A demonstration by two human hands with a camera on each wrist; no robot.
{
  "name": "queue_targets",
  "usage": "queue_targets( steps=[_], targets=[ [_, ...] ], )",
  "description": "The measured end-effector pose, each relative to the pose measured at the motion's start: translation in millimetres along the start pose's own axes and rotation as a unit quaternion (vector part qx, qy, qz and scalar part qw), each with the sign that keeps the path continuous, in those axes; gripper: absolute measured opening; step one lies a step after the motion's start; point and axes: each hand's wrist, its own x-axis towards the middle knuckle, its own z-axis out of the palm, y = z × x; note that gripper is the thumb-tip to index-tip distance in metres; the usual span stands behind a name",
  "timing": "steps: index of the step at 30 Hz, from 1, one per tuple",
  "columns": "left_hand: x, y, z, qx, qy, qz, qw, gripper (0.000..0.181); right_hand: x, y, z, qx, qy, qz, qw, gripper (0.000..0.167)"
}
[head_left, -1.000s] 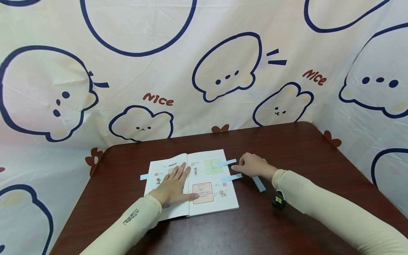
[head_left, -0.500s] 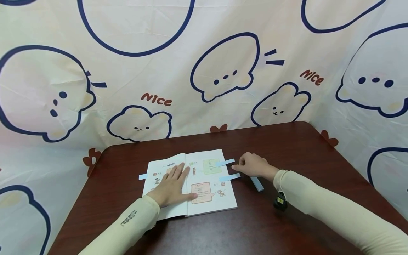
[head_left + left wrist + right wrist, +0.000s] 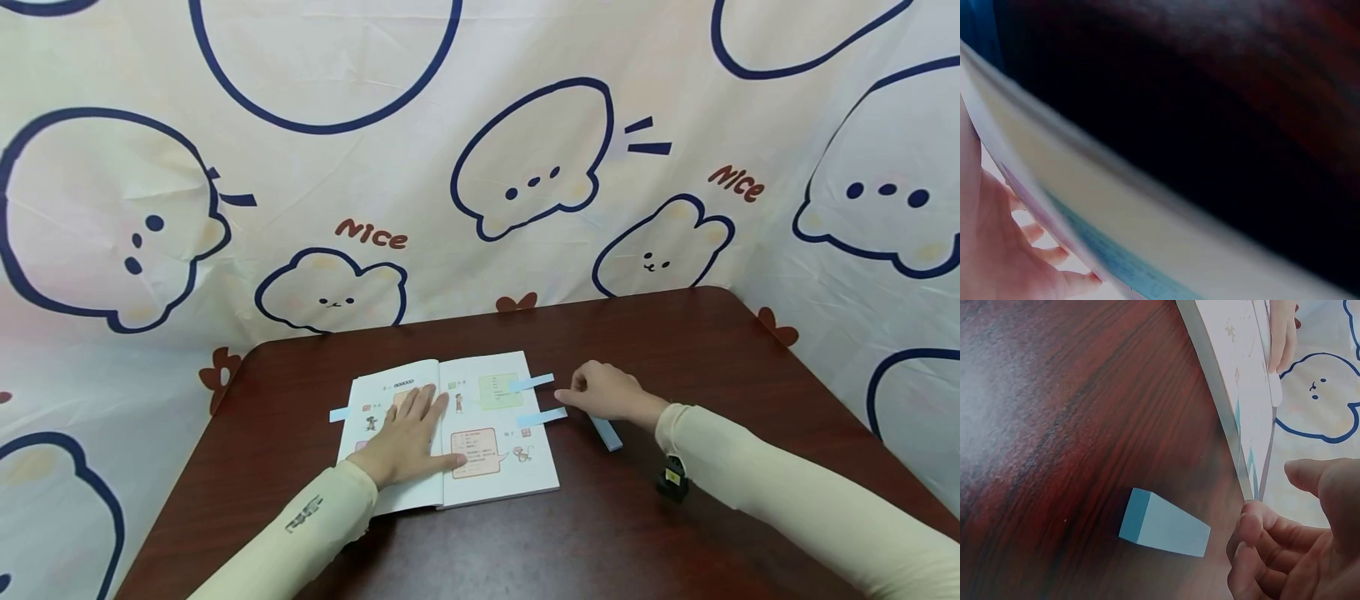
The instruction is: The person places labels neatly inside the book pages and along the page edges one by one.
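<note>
An open book (image 3: 498,492) with printed pictures lies on the table. My left hand (image 3: 401,442) rests on it with fingers spread across the left page and the thumb over the right page. In the left wrist view that hand (image 3: 1010,250) shows behind the book's blurred edge (image 3: 1116,181). Two light blue paper strips, an upper strip (image 3: 534,382) and a lower strip (image 3: 543,417), jut from the right page. Just right of them hovers my right hand (image 3: 607,392), fingers loosely bent, thumb apart (image 3: 1310,475), nothing seen between them. Below it lies a light blue oblong block (image 3: 1169,528).
Another light blue strip (image 3: 339,414) sticks out from the book's left edge. The dark brown wooden table (image 3: 637,333) runs back to a cloth backdrop (image 3: 420,183) with cartoon animals. A dark device (image 3: 672,477) is strapped under the right wrist.
My right hand has shifted slightly right, away from the strips at the book's edge. The left hand, book and strips stay where they were.
</note>
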Motion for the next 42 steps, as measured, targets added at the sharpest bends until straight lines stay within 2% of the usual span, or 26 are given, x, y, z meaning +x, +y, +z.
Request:
queue_targets(
  steps=[3,6,10,16,23,29,38,42],
  targets=[
    [-1.2,0.8,0.0,0.008,0.003,-0.001,1.0,0.106,-2.5,1.0,-0.6,-0.002,0.0,-0.003,1.0,0.035],
    [-1.9,0.8,0.3,0.038,0.021,0.008,0.999,0.102,-6.1,1.6,-0.6,-0.004,0.001,-0.007,1.0,0.035],
    [-2.5,1.7,-0.2,0.088,0.05,0.015,0.9947,0.098,-12.2,0.1,0.9,-0.004,-0.001,-0.016,0.9999,0.035],
    [-1.5,1.6,0.5,0.121,0.074,0.013,0.9898,0.098,-18.4,-1.9,9.0,-0.011,0.001,-0.019,0.9998,0.033],
    [-3.9,2.2,0.8,0.117,0.094,0.013,0.9886,0.097,-28.3,-4.7,26.6,-0.022,-0.014,-0.029,0.9992,0.032],
    [-7.6,4.1,-1.1,0.106,0.118,0.011,0.9873,0.086,-35.0,-10.9,38.5,-0.032,-0.017,-0.047,0.9983,0.033],
    [-11.8,7.5,-3.1,0.093,0.121,-0.001,0.9883,0.08,-39.4,-14.2,42.4,-0.029,-0.018,-0.068,0.9971,0.036],
    [-14.7,6.8,-3.6,0.09,0.127,0.004,0.9878,0.078,-39.9,-14.3,42.7,-0.027,-0.019,-0.071,0.9969,0.035]
  ],
)
